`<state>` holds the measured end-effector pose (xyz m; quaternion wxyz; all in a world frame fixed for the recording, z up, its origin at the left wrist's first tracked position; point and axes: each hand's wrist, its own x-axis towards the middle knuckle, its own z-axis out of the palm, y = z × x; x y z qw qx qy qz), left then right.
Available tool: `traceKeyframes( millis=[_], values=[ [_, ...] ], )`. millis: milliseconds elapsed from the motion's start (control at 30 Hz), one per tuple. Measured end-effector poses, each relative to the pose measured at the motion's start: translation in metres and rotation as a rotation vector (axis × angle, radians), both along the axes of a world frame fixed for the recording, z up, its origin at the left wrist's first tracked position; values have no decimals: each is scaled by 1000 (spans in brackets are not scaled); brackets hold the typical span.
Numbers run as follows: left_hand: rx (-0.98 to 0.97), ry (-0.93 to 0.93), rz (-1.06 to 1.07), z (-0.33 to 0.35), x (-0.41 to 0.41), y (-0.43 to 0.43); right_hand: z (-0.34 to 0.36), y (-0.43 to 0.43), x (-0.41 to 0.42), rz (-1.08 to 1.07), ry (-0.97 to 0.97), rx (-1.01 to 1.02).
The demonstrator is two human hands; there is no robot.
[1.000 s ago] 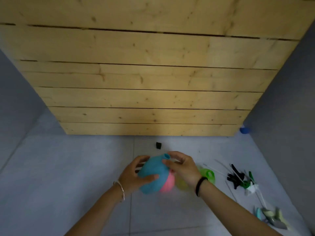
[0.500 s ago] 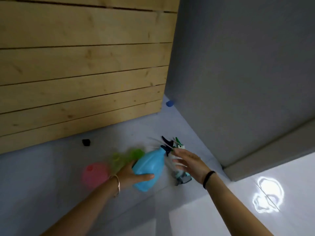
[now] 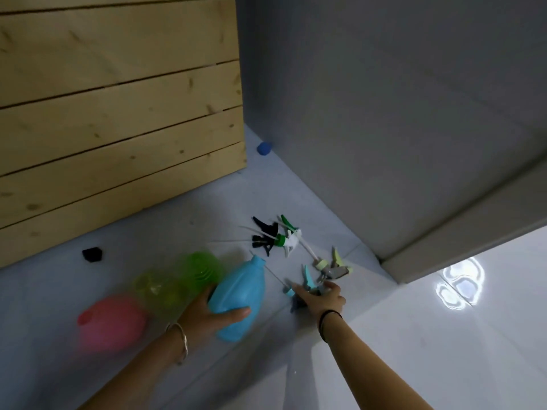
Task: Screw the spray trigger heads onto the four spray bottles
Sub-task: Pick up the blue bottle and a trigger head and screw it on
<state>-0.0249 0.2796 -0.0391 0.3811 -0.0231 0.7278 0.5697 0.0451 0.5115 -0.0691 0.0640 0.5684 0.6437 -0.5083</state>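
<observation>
My left hand (image 3: 207,313) grips a blue spray bottle (image 3: 239,294), held tilted above the floor with its open neck pointing up and away. My right hand (image 3: 321,297) is down on a blue trigger head (image 3: 307,281) lying on the floor, fingers closing around it. Other trigger heads lie beyond: a pale yellow-grey one (image 3: 334,266), a green and white one (image 3: 288,239) and a black one (image 3: 265,239). A pink bottle (image 3: 114,324), a yellow bottle (image 3: 157,288) and a green bottle (image 3: 201,269) lie blurred on the floor to the left.
A wooden plank wall (image 3: 118,113) rises on the left and a grey wall (image 3: 384,113) on the right, meeting near a small blue object (image 3: 263,148). A small black piece (image 3: 92,255) lies on the floor by the planks. Light glare (image 3: 457,287) shows on the tiles at right.
The view has swung right and closer. My right hand has dropped from mid-air onto the blue trigger head. My left hand still holds the blue bottle.
</observation>
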Motion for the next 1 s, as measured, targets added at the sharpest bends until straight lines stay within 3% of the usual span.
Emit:
traceKeyframes(
  millis=[233, 433, 533, 800, 1000],
  values=[
    [-8, 2, -8, 5, -1, 2, -16, -10, 0, 196, -57, 151],
    [-2, 37, -41, 39, -2, 5, 0, -3, 23, 361, 53, 91],
    [31, 79, -35, 75, -3, 8, 29, 1, 29, 274, 186, -58],
    [201, 241, 34, 227, 11, 6, 211, 27, 38, -117, 602, -366],
    [338, 340, 98, 312, 57, -1, 345, 27, 51, -68, 931, -397]
  ],
)
